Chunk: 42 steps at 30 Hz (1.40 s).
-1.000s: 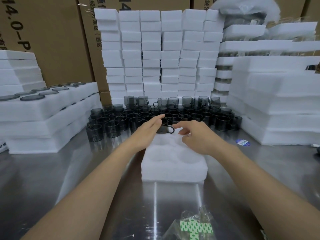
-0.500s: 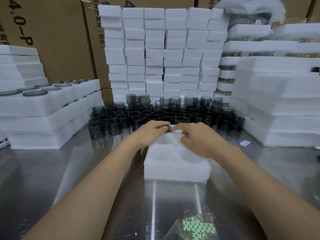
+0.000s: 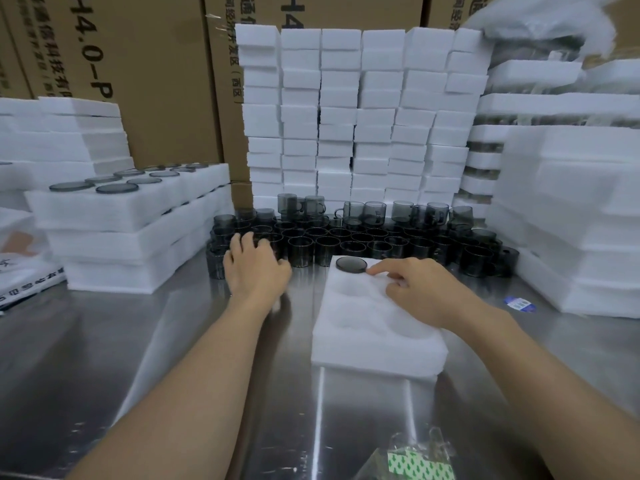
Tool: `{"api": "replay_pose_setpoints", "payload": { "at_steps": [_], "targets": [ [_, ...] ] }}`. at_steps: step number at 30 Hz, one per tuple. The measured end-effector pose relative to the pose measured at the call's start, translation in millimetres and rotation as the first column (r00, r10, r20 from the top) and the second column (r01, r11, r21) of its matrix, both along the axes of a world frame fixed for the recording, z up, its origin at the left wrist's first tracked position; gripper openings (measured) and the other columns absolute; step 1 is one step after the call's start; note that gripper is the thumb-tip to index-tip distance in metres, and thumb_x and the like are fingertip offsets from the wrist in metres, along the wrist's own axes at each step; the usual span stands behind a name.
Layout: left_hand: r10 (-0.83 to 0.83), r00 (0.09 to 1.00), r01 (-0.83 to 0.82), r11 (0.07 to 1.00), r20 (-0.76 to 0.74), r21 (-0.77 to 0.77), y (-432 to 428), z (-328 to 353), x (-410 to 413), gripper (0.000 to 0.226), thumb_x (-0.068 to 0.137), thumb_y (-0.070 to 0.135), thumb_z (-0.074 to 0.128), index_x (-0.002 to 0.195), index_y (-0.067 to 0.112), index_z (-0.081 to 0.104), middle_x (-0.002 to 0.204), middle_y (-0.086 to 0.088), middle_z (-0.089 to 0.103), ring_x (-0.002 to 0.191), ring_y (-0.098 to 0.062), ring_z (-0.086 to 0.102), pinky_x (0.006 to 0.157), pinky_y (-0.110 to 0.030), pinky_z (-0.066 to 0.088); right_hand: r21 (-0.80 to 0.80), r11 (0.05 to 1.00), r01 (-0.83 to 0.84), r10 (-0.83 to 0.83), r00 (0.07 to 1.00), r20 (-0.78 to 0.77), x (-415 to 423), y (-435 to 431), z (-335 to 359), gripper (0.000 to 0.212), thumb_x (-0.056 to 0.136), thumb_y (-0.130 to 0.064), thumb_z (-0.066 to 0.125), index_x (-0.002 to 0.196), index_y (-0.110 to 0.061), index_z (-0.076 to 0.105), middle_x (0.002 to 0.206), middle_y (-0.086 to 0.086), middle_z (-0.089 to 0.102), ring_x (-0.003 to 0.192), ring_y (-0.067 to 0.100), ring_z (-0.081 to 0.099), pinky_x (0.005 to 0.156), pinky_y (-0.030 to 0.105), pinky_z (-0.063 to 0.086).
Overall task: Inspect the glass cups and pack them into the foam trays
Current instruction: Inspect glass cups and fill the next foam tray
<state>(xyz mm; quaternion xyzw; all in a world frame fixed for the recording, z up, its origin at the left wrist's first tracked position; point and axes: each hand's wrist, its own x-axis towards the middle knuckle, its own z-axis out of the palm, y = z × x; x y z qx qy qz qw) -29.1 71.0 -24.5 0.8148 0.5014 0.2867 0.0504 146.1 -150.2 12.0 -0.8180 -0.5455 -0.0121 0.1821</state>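
Glass cups (image 3: 346,237) mid-frame, just beyond my left hand (image 3: 254,268), fingers loosely curled, empty; right hand (image 3: 420,289) relaxed on foam tray (image 3: 374,327).

Steel table (image 3: 104,358), cardboard boxes (image 3: 156,81) behind, blue label (image 3: 519,304), possibly tape packet (image 3: 420,465)

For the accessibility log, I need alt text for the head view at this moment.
One smoky glass cup sits upside down in the far-left pocket of a white foam tray on a steel table. The right hand rests on the tray, forefinger beside the cup, while the left hand reaches into the crowd of loose cups.
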Motion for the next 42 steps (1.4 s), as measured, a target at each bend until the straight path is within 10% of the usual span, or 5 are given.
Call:
{"api": "replay_pose_setpoints", "payload": {
  "at_steps": [11,15,18,24,42],
  "targets": [
    [0.054,0.979,-0.063,0.997,0.197,0.039,-6,17,-4,0.013,0.1,0.04,0.072,0.105,0.031,0.08,0.146,0.002,0.059,0.135,-0.027,0.049,0.11,-0.047,0.038,-0.008,1.0,-0.012,0.012,1.0,0.025,1,-1,-2,0.047,0.1,-0.023,0.047,0.134,-0.052,0.062,0.128,-0.002,0.072,0.116,0.027,0.065,0.1,0.04,0.05],
    [-0.096,0.46,0.474,0.867,0.883,-0.153,-31,53,8,0.01,0.105,0.023,0.068,0.095,0.024,0.069,0.118,-0.001,0.068,0.105,-0.018,0.068,0.08,-0.033,0.061,0.132,0.99,-0.041,0.035,0.998,0.049,-1,-2,-3,0.047,0.103,-0.025,0.051,0.147,-0.04,0.056,0.136,-0.006,0.061,0.129,0.021,0.056,0.109,0.045,0.046],
    [-0.072,0.254,0.796,0.583,0.964,-0.167,-59,63,17,0.005,0.106,0.024,0.067,0.102,0.022,0.069,0.118,-0.003,0.076,0.105,-0.021,0.074,0.082,-0.033,0.064,0.388,0.919,-0.075,0.057,0.997,0.057,-8,-3,-2,0.06,0.104,-0.043,0.054,0.16,-0.04,0.035,0.14,-0.012,0.057,0.132,0.012,0.052,0.107,0.038,0.045],
    [-0.123,0.245,0.917,0.351,0.962,-0.189,-93,55,34,0.02,0.107,0.037,0.065,0.112,0.02,0.074,0.118,-0.009,0.077,0.097,-0.027,0.078,0.074,-0.033,0.061,0.544,0.837,-0.065,0.067,0.998,0.015,-18,-2,-3,0.077,0.094,-0.065,0.066,0.16,-0.043,0.033,0.138,-0.024,0.06,0.113,-0.002,0.061,0.098,0.03,0.051],
    [-0.093,0.331,0.873,0.407,0.939,-0.267,-94,44,40,0.026,0.104,0.041,0.067,0.123,0.026,0.076,0.112,-0.006,0.075,0.071,-0.024,0.068,0.065,-0.027,0.054,0.621,0.781,0.067,-0.071,0.997,-0.017,-20,-4,1,0.054,0.075,-0.075,0.069,0.102,-0.03,0.055,0.062,-0.01,0.054,0.064,0.006,0.057,0.067,0.039,0.052]
  ]
}}
